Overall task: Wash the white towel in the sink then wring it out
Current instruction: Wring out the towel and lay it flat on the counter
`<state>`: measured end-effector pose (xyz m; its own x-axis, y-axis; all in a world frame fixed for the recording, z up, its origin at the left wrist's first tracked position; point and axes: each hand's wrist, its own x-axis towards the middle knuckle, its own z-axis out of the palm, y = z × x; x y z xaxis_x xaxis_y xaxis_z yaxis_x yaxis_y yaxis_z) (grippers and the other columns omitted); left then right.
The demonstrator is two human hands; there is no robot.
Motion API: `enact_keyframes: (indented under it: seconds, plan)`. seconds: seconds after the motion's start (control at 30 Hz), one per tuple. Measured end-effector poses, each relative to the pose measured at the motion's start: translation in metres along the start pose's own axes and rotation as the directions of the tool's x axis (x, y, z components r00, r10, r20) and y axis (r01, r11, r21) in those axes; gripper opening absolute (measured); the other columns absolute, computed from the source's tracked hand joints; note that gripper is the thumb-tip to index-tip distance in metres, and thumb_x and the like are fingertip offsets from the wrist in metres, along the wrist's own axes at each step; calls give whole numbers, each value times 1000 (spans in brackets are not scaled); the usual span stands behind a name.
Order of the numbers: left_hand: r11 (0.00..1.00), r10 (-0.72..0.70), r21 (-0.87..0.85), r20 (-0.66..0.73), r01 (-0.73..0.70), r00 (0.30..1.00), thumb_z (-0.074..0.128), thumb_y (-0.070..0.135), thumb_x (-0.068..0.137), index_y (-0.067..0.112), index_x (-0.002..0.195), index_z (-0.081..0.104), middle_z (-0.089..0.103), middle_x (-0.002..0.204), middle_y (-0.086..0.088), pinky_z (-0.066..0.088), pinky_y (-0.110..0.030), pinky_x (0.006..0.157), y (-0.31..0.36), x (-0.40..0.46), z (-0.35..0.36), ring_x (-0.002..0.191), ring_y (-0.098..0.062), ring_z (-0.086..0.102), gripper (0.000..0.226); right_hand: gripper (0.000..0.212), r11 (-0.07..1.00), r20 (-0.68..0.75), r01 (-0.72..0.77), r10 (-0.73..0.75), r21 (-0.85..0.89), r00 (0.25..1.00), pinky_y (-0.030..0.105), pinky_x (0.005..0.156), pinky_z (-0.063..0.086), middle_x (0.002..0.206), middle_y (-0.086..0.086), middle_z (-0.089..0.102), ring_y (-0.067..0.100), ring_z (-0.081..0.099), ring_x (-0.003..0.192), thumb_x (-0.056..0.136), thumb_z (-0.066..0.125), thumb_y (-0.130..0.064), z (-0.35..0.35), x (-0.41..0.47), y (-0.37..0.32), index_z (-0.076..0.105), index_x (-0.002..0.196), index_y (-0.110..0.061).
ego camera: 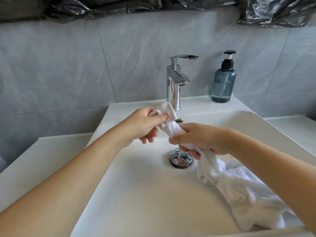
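Observation:
The white towel (239,190) stretches over the white sink (136,194), twisted into a rope between both hands. My left hand (142,125) pinches its upper end in front of the tap. My right hand (200,139) grips the twisted middle above the drain (180,159). The rest of the towel hangs from that hand and lies bunched in the basin's right side, partly hidden under my right forearm.
A chrome tap (176,81) stands behind the basin, with no water running from it. A blue pump soap bottle (224,82) sits on the back right ledge. Grey tiled wall behind, black plastic sheeting (273,11) above. White counter flanks the sink.

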<state>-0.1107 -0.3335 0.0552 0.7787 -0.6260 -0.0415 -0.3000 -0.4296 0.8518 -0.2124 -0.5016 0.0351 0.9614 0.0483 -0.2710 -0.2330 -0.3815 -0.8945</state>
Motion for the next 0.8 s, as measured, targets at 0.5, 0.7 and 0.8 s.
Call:
enact_keyframes:
  seconds: [0.5,0.7,0.8]
  plan:
    - [976,24,-216,145,8,989,49,19,100,26,108,61,43,63,-3,25,-25,48,-1,1,-7,49,-15,35,16,43,981,56,-43,33,188,998,23,42,39,73,5,53,14,41,48,90,68,-33,-9,2,0,59,116,-1]
    - [904,112,381,228,-195,967,74,12,76,40,116,46,59,95,8,50,-33,67,-8,-3,-3,79,-15,55,56,38,971,201,-125,84,203,976,18,38,35,67,3,51,8,39,43,80,75,-24,-18,-4,2,61,109,-3]
    - [809,201,530,157,-254,967,74,26,76,42,101,56,57,103,14,56,-36,75,-8,-1,-3,93,-11,58,35,33,982,236,-142,109,127,966,18,39,34,66,2,50,9,39,43,76,74,-18,-14,-4,0,58,102,-6]
